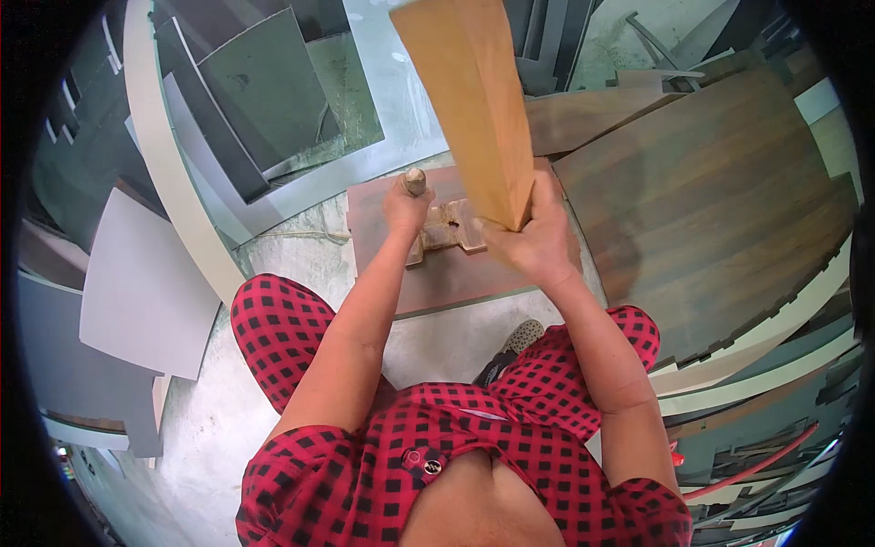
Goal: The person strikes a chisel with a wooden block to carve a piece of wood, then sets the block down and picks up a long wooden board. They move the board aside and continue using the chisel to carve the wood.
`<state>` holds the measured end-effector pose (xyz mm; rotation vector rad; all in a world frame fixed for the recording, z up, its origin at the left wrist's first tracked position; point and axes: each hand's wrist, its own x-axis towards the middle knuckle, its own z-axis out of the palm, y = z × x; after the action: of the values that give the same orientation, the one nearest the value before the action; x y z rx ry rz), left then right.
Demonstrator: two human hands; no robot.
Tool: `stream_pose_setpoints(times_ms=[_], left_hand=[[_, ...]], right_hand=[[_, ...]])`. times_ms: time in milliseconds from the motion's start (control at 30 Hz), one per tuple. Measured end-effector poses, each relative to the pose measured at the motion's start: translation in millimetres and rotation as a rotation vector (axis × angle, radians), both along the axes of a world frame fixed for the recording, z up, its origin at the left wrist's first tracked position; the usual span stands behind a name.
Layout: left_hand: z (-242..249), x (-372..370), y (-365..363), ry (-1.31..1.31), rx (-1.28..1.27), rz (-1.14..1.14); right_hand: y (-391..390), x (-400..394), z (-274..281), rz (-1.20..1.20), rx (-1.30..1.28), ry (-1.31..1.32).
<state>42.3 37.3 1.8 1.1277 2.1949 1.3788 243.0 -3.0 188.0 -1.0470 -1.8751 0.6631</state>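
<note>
My left hand (406,208) is closed round a short wooden handle (416,180), whose rounded end sticks up out of the fist. With my right hand (530,239) I grip the lower end of a long orange-brown wooden block (474,109), which is raised and points away from me. Beneath both hands, a small worn wooden piece (469,224) with a dark hole lies on a reddish-brown board (447,287) on the floor. My left fist is at the left side of that piece, and its contact with it is unclear.
A large wood-grain panel (702,210) lies at the right. Grey and white panels (146,283) stand or lie at the left, with a pale curved strip (173,173) beside them. A white frame (328,169) is ahead. My knees flank the board, and a shoe (524,336) shows below it.
</note>
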Motion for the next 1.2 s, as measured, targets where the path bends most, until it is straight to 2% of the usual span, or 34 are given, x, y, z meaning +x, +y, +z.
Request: stream_pose_setpoints(times_ms=[67,100,167,300,367,400,467,600,667,767,900,967,1067,1100,1167,1200], left_hand=[[-9,-2,3,-0.024,0.01,-0.009],[-11,-5,5,-0.022,0.012,-0.01],[-13,-12,8,0.252,-0.319,-0.097],[-14,-7,5,0.185,-0.308,-0.099],[-8,-4,1,-0.017,-0.053,-0.071],[-10,-4,1,-0.018,-0.057,-0.068],[-13,-3,4,-0.086,-0.018,-0.074],[-5,-4,2,-0.011,-0.071,-0.062],[-4,-5,1,-0.092,-0.026,-0.036],[-12,-6,4,-0.068,0.01,-0.027],[-19,-10,3,-0.1,-0.015,-0.066],[-12,-8,3,-0.09,-0.053,-0.061],[2,-4,-1,-0.067,-0.104,-0.046],[1,-4,-2,-0.065,-0.104,-0.048],[1,-5,-3,-0.084,-0.084,-0.05],[-1,-5,-2,-0.082,-0.079,-0.05]], right_hand=[[6,3,-29,0.019,-0.072,-0.25],[9,4,-43,0.017,-0.069,-0.248],[14,6,-63,0.112,-0.116,-0.837],[12,8,-31,0.131,-0.236,-0.76],[5,7,-12,0.114,-0.22,-0.517],[0,4,0,0.117,-0.224,-0.518],[-6,-2,17,0.087,-0.231,-0.063],[0,-2,-6,0.027,-0.07,-0.001],[13,3,-39,0.047,-0.181,-0.752],[14,9,-47,0.069,-0.279,-0.704],[7,5,1,0.077,-0.301,-0.554],[-2,0,15,0.049,-0.221,-0.226],[-2,-2,0,0.005,-0.085,-0.118],[0,-2,-6,0.003,-0.085,-0.116],[7,-3,-18,0.012,-0.277,-0.606],[10,0,-31,0.012,-0.272,-0.604]])
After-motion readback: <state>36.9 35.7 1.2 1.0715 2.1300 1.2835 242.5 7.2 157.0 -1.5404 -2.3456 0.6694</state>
